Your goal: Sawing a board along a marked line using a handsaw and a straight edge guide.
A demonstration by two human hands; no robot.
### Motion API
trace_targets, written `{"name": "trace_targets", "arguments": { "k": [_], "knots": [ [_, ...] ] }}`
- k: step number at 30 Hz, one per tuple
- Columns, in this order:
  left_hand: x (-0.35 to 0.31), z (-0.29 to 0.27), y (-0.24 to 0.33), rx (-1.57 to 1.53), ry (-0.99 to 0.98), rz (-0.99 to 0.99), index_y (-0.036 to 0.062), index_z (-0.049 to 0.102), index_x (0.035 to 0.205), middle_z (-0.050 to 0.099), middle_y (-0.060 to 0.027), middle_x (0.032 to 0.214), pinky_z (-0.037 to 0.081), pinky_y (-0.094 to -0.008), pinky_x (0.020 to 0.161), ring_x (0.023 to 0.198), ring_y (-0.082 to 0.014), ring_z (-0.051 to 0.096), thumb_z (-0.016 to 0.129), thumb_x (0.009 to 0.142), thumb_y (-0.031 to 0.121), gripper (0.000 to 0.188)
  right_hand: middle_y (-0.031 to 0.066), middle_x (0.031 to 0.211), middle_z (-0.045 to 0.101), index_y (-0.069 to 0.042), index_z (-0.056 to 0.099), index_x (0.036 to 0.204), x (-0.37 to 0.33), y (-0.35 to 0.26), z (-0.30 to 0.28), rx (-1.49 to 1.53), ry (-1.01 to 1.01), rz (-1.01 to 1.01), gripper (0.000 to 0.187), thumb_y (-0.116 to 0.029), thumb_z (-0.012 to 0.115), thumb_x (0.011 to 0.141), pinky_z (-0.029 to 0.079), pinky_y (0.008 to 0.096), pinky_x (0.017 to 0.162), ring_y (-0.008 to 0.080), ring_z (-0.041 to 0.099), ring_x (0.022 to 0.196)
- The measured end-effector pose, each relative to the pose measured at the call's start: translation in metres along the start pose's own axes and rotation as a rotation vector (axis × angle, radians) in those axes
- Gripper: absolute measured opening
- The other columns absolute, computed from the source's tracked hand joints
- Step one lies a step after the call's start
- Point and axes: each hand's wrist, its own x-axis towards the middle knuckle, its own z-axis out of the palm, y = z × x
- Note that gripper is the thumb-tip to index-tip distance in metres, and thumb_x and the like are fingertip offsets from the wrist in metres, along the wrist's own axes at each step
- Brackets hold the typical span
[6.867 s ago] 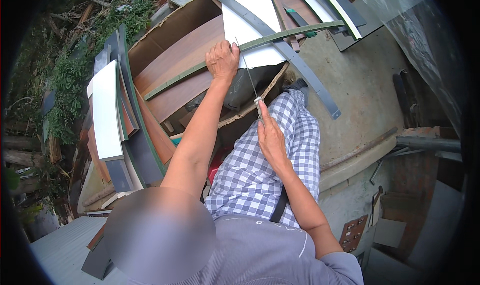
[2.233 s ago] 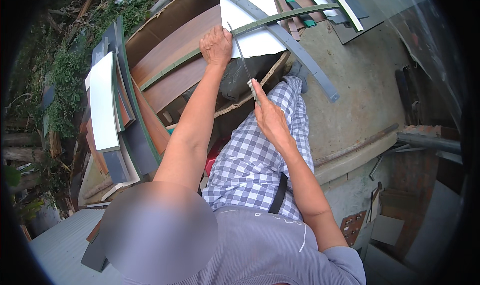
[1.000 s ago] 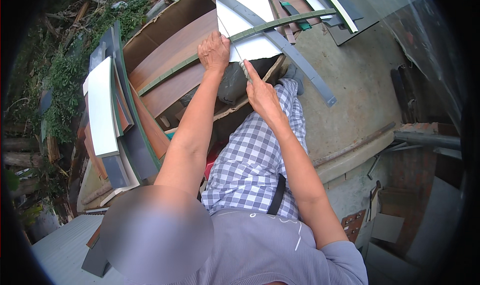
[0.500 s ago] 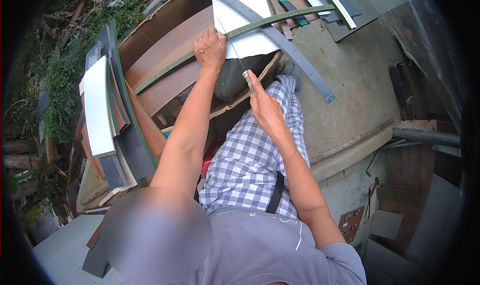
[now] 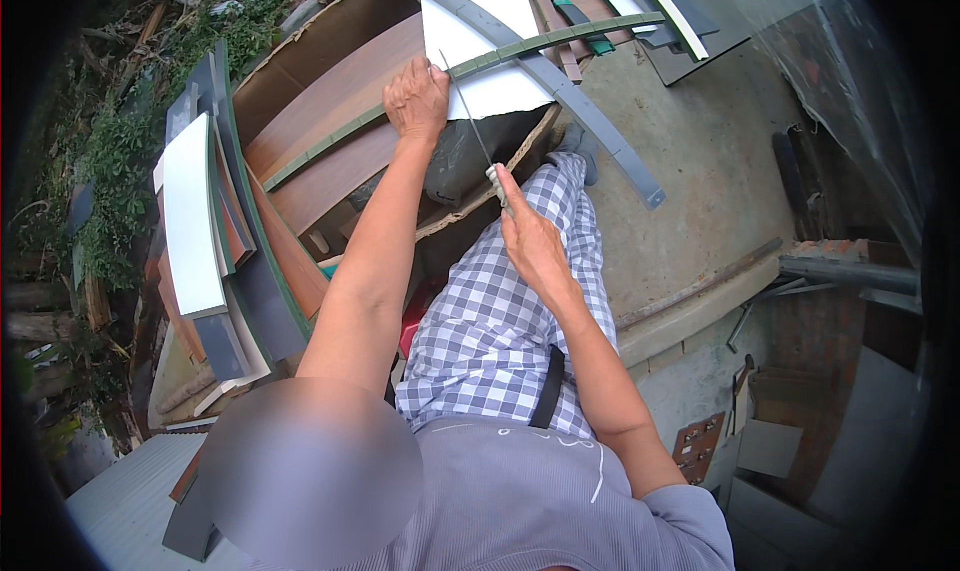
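Observation:
My left hand (image 5: 416,98) is closed round a long narrow green strip (image 5: 560,37) marked across at intervals, which slants over the wood boards and a white sheet (image 5: 487,9). In my right hand (image 5: 533,233) is the pale handle of a thin-bladed hand saw (image 5: 472,118); its teeth are too small to make out. The blade runs up and away from my fist, crossing the strip just right of my left hand. A grey strip (image 5: 610,151) with marks along it passes beneath the green one. My left fingers hide part of the green strip.
Brown boards (image 5: 340,96) lie over an open cardboard box (image 5: 290,66) in front of me. To the left lean a white panel (image 5: 190,216) and several dark offcuts. Farther right are a concrete floor (image 5: 690,171), a raised ledge (image 5: 690,306) and clear plastic sheeting (image 5: 810,41).
My right hand and the saw have drawn back slightly toward my body, so the blade tip sits lower. The left hand keeps its grip on the green strip. The whole view has shifted a little.

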Motion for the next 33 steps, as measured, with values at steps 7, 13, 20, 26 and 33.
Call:
{"name": "trace_targets", "arguments": {
  "k": [7, 13, 20, 26, 33],
  "knots": [
    [-0.001, -0.001, 0.001, 0.012, -0.009, -0.008, 0.0101, 0.057, 0.086, 0.064, -0.0084, 0.081, 0.042, -0.0396, 0.07, 0.075, -0.026, 0.061, 0.05, 0.084, 0.027, 0.019, 0.026, 0.076, 0.061, -0.023, 0.025, 0.146, 0.038, -0.007, -0.005, -0.059, -0.043, 0.037, 0.062, -0.009, 0.048, 0.091, 0.044, 0.0498, 0.068, 0.0429, 0.061, 0.073],
    [-0.003, 0.0, -0.002, 0.005, 0.003, 0.004, 0.0105, 0.057, 0.087, 0.064, -0.0084, 0.08, 0.042, -0.0398, 0.069, 0.075, -0.026, 0.061, 0.05, 0.084, 0.027, 0.018, 0.0252, 0.081, 0.062, -0.018, 0.028, 0.145, 0.034, -0.008, 0.0, -0.047, -0.031, 0.011, 0.061, -0.007, 0.048, 0.089, 0.047, 0.0507, 0.071, 0.0428, 0.062, 0.076],
    [0.002, 0.002, 0.0, 0.005, -0.006, 0.005, 0.0104, 0.057, 0.087, 0.064, -0.0083, 0.081, 0.042, -0.0398, 0.068, 0.074, -0.0264, 0.06, 0.05, 0.084, 0.027, 0.018, 0.0264, 0.088, 0.063, -0.022, 0.026, 0.146, -0.001, 0.002, -0.003, 0.005, -0.033, 0.048, 0.063, -0.007, 0.048, 0.09, 0.045, 0.0495, 0.071, 0.0436, 0.061, 0.079],
    [0.001, 0.0, 0.007, 0.001, -0.039, -0.006, 0.0102, 0.056, 0.087, 0.063, -0.0089, 0.081, 0.041, -0.0408, 0.068, 0.075, -0.0268, 0.06, 0.05, 0.085, 0.026, 0.017, 0.027, 0.08, 0.061, -0.022, 0.027, 0.145, 0.039, -0.005, -0.013, -0.036, -0.017, 0.024, 0.061, -0.009, 0.048, 0.089, 0.045, 0.0501, 0.07, 0.044, 0.06, 0.075],
    [-0.002, -0.001, -0.001, 0.006, 0.002, -0.012, 0.0099, 0.055, 0.087, 0.062, -0.0082, 0.08, 0.041, -0.0404, 0.068, 0.074, -0.0264, 0.059, 0.05, 0.085, 0.026, 0.017, 0.029, 0.087, 0.062, -0.022, 0.026, 0.146, 0.039, -0.008, -0.003, -0.026, -0.034, 0.037, 0.061, -0.01, 0.048, 0.09, 0.045, 0.0518, 0.071, 0.0454, 0.06, 0.081]
  ]
}}
